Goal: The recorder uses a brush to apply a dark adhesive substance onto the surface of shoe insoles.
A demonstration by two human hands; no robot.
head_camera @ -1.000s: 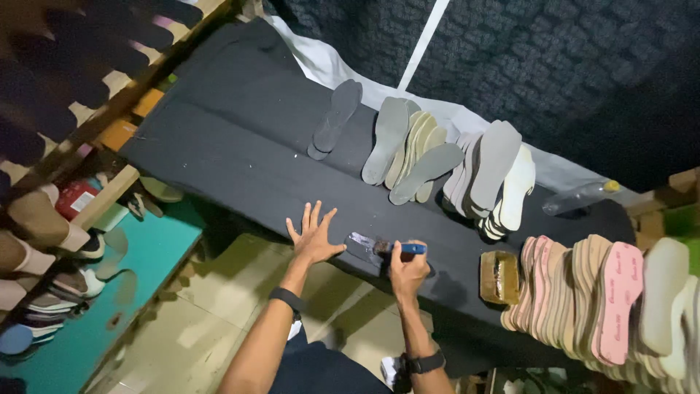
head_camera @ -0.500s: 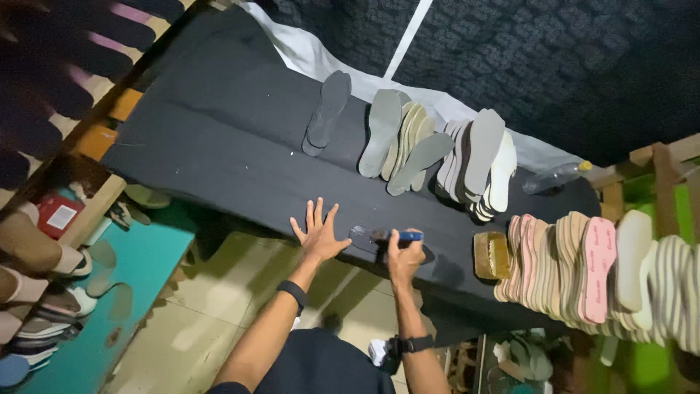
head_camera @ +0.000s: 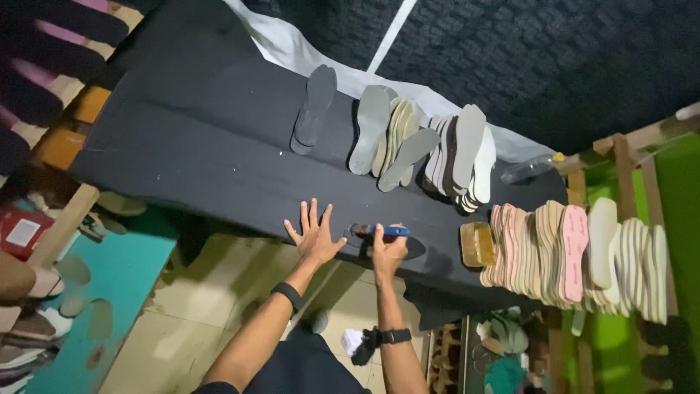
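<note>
My left hand (head_camera: 313,233) lies flat, fingers spread, on a large black sheet (head_camera: 197,153) that covers the table. Beside it my right hand (head_camera: 388,252) is closed on a blue-handled tool (head_camera: 383,230) pressed against the sheet near its front edge. Further back on the sheet stand a dark grey insole (head_camera: 315,108) and a fanned group of grey and beige insoles (head_camera: 390,138).
A row of pink and beige soles (head_camera: 576,252) stands upright on the right, next to a small brown block (head_camera: 477,244). A clear plastic bottle (head_camera: 531,168) lies behind them. Shelves with shoes (head_camera: 29,292) are on the left, tiled floor below.
The view has shifted and drawn closer. Both hands stay in about the same place on the black sheet, the right one still holding the blue-handled tool.
</note>
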